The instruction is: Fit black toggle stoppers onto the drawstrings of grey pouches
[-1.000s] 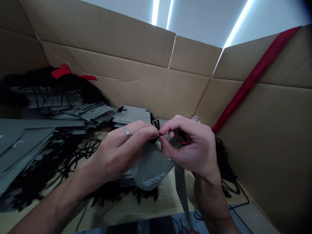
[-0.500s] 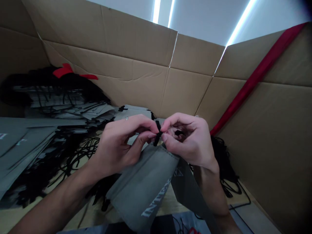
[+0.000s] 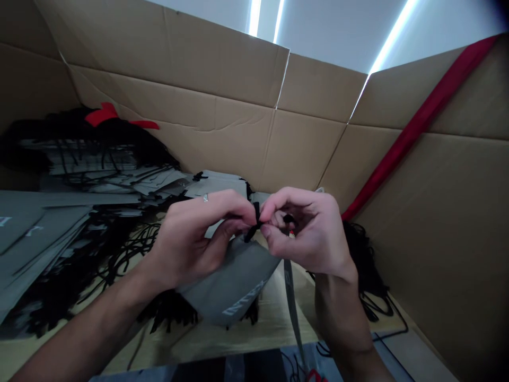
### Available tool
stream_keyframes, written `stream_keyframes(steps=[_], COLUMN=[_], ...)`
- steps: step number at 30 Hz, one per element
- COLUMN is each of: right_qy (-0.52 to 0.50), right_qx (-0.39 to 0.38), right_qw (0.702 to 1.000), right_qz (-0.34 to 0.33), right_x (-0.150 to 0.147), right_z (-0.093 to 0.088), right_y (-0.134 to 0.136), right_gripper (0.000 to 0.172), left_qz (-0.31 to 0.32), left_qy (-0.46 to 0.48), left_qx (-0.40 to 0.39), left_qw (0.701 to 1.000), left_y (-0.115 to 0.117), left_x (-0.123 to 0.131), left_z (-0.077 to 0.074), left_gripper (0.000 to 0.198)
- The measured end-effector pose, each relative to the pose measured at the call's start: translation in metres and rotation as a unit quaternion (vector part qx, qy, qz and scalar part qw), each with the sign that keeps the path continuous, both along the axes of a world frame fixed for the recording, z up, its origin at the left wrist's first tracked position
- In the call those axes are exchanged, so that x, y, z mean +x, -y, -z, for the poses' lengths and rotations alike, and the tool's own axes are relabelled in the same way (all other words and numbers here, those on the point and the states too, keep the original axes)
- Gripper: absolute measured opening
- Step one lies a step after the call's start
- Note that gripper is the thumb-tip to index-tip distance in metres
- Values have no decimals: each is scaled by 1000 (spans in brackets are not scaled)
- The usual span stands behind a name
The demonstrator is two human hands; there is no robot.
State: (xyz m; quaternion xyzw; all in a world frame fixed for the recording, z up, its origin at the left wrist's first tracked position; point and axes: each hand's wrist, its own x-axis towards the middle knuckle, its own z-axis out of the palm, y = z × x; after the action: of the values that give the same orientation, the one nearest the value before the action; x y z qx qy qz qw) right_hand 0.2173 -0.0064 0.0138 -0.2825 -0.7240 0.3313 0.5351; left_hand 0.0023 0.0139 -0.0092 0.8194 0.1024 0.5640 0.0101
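Both hands pinch a black cord (image 3: 252,232) above a hanging grey fabric piece (image 3: 225,289).
From my remote seat I see the left hand (image 3: 191,239) and the right hand (image 3: 312,231) meeting fingertip to fingertip, each with thumb and forefinger clamped on the cord; how its strands cross there is too small for me to make out. The grey fabric piece, with pale lettering near its lower edge, hangs tilted beneath the hands, over the pale tabletop (image 3: 274,339). I have grey stacks (image 3: 51,228) with black cords at left, and a cardboard wall (image 3: 222,119) behind.
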Motion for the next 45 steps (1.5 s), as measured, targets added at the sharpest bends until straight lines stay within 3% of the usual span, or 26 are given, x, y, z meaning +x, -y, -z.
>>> stream_keyframes(steps=[4,10,14,18,22,26,30,37,39,41,43,45], right_qy=[-13,56,130,162,151,123,77,30,28,36,65,106], right_qx=[-31,90,211,285,303,272,221,92,100,141,196,249], right_qw=[999,986,954,929,929,947,970,995,994,987,975,956], right_qz=[-6,126,172,173,152,118,68,18,34,63,88,108], right_x=[0,2,3,4,4,4,4,-1,-1,0,2,4], right_z=[-4,4,10,9,7,10,12,9,9,10,10,10], right_y=[-1,-3,-1,4,7,7,2,-5,-5,-4,-1,2], right_gripper=[13,15,16,15,19,25,29,14,14,17,22,26], left_qz=[12,-119,-132,-148,-140,-105,-38,88,55,-23,-99,-132], left_qy=[23,-68,-98,-78,-55,-23,16,40,30,10,-18,-40], left_qx=[-11,134,190,221,179,94,34,-74,-43,32,107,151], left_qw=[1000,981,968,961,972,990,999,993,997,999,989,979], left_y=[-3,-2,1,4,9,13,8,-2,0,4,9,13], left_x=[2,-8,-17,-16,-10,-8,-8,-7,-8,-9,-10,-11], left_z=[0,2,11,14,7,2,0,-4,-5,-5,-4,0], left_gripper=[13,22,19,22,16,18,22,26,22,18,16,16])
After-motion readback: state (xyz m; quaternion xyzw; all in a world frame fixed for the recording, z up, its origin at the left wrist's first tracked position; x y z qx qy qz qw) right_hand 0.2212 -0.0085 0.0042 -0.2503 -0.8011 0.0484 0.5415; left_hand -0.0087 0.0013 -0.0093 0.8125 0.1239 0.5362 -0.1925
